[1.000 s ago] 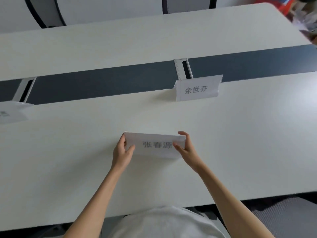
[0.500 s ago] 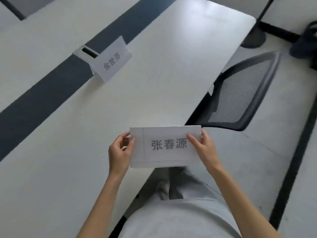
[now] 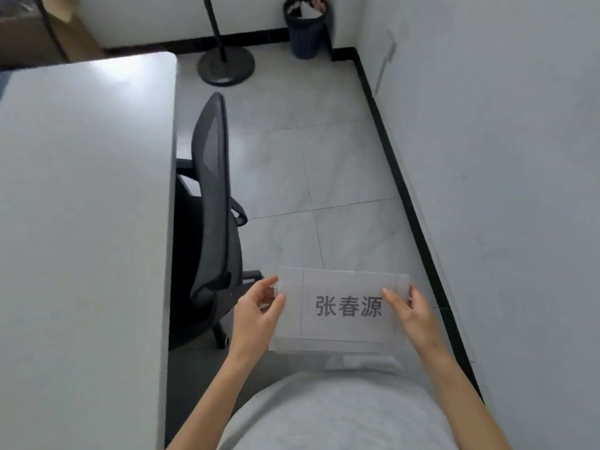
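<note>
A clear plastic name card (image 3: 341,310) with a white paper insert and dark printed characters is held in the air over the floor, in front of my body. My left hand (image 3: 256,315) pinches its left edge between thumb and fingers. My right hand (image 3: 410,311) grips its right edge, thumb on the front face. The card faces me and is level.
The white table (image 3: 84,222) runs along the left. A black mesh office chair (image 3: 211,203) stands tucked at its edge. A white wall (image 3: 503,190) with a black skirting closes the right. Farther off are a round stand base (image 3: 225,64) and a dark waste bin (image 3: 306,26).
I have lifted the name card off the table and turned right with it; the view swung from the table top to the floor aisle, chair and wall. Both hands kept their hold.
</note>
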Demonstrator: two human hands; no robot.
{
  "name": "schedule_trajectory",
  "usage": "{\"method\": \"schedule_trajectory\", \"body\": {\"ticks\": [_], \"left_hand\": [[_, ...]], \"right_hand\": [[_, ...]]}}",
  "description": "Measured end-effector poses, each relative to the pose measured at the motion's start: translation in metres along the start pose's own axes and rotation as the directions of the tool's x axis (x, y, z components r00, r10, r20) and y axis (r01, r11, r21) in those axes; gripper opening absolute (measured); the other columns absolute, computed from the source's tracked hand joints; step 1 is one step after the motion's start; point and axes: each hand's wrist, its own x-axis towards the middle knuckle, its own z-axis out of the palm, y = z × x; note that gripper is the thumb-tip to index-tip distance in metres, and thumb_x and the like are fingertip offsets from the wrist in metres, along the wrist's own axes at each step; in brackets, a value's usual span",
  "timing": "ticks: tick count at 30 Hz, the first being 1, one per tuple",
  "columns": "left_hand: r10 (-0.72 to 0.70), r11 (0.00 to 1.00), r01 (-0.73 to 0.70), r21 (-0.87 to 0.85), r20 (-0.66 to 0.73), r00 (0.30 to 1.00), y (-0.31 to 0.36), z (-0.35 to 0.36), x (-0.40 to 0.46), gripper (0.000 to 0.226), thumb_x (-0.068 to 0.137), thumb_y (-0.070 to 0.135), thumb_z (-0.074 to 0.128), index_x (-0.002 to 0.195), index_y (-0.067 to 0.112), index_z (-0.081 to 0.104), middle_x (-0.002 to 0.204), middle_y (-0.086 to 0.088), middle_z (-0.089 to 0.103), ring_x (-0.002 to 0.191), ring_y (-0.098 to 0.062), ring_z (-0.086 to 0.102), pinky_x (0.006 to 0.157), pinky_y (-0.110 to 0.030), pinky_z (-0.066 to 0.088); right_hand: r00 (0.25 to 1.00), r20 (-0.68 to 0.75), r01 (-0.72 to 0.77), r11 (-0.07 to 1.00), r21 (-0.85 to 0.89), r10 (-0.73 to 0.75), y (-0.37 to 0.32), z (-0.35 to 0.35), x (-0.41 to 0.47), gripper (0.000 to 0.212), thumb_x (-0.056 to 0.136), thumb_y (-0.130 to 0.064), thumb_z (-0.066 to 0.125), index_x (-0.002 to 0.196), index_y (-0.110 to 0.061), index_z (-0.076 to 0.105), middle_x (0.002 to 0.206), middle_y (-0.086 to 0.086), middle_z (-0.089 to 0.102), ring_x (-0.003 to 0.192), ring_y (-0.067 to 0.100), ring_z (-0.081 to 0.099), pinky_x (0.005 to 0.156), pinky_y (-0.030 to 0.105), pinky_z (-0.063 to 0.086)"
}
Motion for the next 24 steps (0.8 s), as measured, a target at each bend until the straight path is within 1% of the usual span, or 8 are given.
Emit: {"method": "schedule_trajectory", "body": {"ticks": [3, 5, 8, 10, 13, 16, 20, 24], "left_hand": [[-0.008, 0.999, 0.007, 0.036, 0.031, 0.999, 0.026, 0.047, 0.048, 0.033, 0.083, 0.01, 0.058, 0.117, 0.007, 0.057, 0.092, -0.009, 0.068, 0.088, -0.021, 0.064, 0.08, -0.029, 0.053], [-0.023, 1.0, 0.023, 0.018, 0.007, 1.0, 0.049, 0.074, 0.077, 0.032, 0.084, 0.01, 0.058, 0.116, 0.008, 0.056, 0.088, -0.004, 0.065, 0.082, -0.015, 0.061, 0.072, -0.021, 0.051], [-0.027, 0.999, 0.026, -0.022, -0.058, 0.998, 0.084, 0.101, 0.12, 0.035, 0.084, 0.007, 0.057, 0.118, 0.008, 0.054, 0.082, 0.002, 0.059, 0.077, -0.009, 0.056, 0.066, -0.015, 0.051], [-0.042, 0.998, 0.037, -0.05, -0.114, 0.993, 0.104, 0.111, 0.148, 0.035, 0.084, 0.006, 0.057, 0.119, 0.007, 0.053, 0.08, 0.002, 0.056, 0.077, -0.011, 0.054, 0.068, -0.022, 0.05], [-0.071, 0.995, 0.056, -0.083, -0.191, 0.979, 0.125, 0.118, 0.201, 0.035, 0.083, 0.005, 0.058, 0.117, 0.005, 0.054, 0.078, 0.001, 0.053, 0.078, -0.013, 0.052, 0.076, -0.028, 0.044], [-0.075, 0.994, 0.053, -0.096, -0.24, 0.968, 0.143, 0.119, 0.263, 0.034, 0.082, 0.004, 0.058, 0.116, 0.005, 0.055, 0.079, 0.001, 0.055, 0.078, -0.011, 0.053, 0.074, -0.024, 0.045], [-0.089, 0.991, 0.061, -0.119, -0.244, 0.966, 0.167, 0.111, 0.359, 0.033, 0.082, 0.006, 0.059, 0.115, 0.007, 0.056, 0.086, -0.005, 0.058, 0.08, -0.014, 0.055, 0.075, -0.024, 0.046], [-0.034, 0.996, 0.016, -0.085, -0.217, 0.976, 0.213, 0.091, 0.451, 0.031, 0.082, 0.005, 0.059, 0.113, 0.01, 0.056, 0.077, -0.001, 0.059, 0.072, -0.013, 0.054, 0.063, -0.015, 0.048]], "right_hand": [[0.999, -0.048, 0.006, 0.999, -0.032, -0.008, -0.015, -0.038, 0.055, 0.097, 0.056, -0.076, 0.061, 0.129, -0.014, 0.045, 0.133, 0.009, 0.054, 0.125, 0.024, 0.049, 0.105, 0.049, 0.04], [0.999, -0.037, 0.025, 0.997, -0.066, -0.028, -0.036, -0.059, 0.097, 0.106, 0.049, -0.081, 0.059, 0.131, -0.014, 0.043, 0.136, 0.009, 0.052, 0.126, 0.024, 0.048, 0.106, 0.049, 0.04], [0.994, -0.007, 0.103, 0.986, -0.134, -0.105, -0.098, -0.075, 0.148, 0.084, 0.067, -0.061, 0.062, 0.133, -0.012, 0.042, 0.138, 0.006, 0.05, 0.128, 0.022, 0.046, 0.109, 0.045, 0.036], [0.99, 0.022, 0.139, 0.98, -0.141, -0.137, -0.135, -0.077, 0.184, 0.075, 0.075, -0.051, 0.063, 0.134, -0.012, 0.04, 0.138, 0.003, 0.048, 0.129, 0.02, 0.044, 0.11, 0.044, 0.035], [0.98, 0.066, 0.197, 0.964, -0.179, -0.188, -0.177, -0.071, 0.241, 0.074, 0.072, -0.052, 0.063, 0.131, -0.012, 0.044, 0.134, -0.002, 0.05, 0.124, 0.015, 0.047, 0.109, 0.042, 0.036], [0.978, 0.082, 0.204, 0.961, -0.189, -0.191, -0.211, -0.053, 0.303, 0.078, 0.064, -0.058, 0.062, 0.125, -0.012, 0.049, 0.128, 0.007, 0.059, 0.118, 0.021, 0.054, 0.103, 0.042, 0.042], [0.98, 0.133, 0.169, 0.971, -0.168, -0.148, -0.261, -0.027, 0.379, 0.028, 0.083, -0.027, 0.063, 0.108, -0.015, 0.055, 0.101, -0.004, 0.064, 0.094, 0.011, 0.06, 0.076, 0.007, 0.045], [0.981, 0.118, 0.175, 0.971, -0.161, -0.157, -0.323, 0.0, 0.442, 0.039, 0.085, -0.031, 0.059, 0.118, -0.011, 0.053, 0.113, -0.001, 0.062, 0.108, 0.015, 0.056, 0.086, 0.019, 0.041]]}}
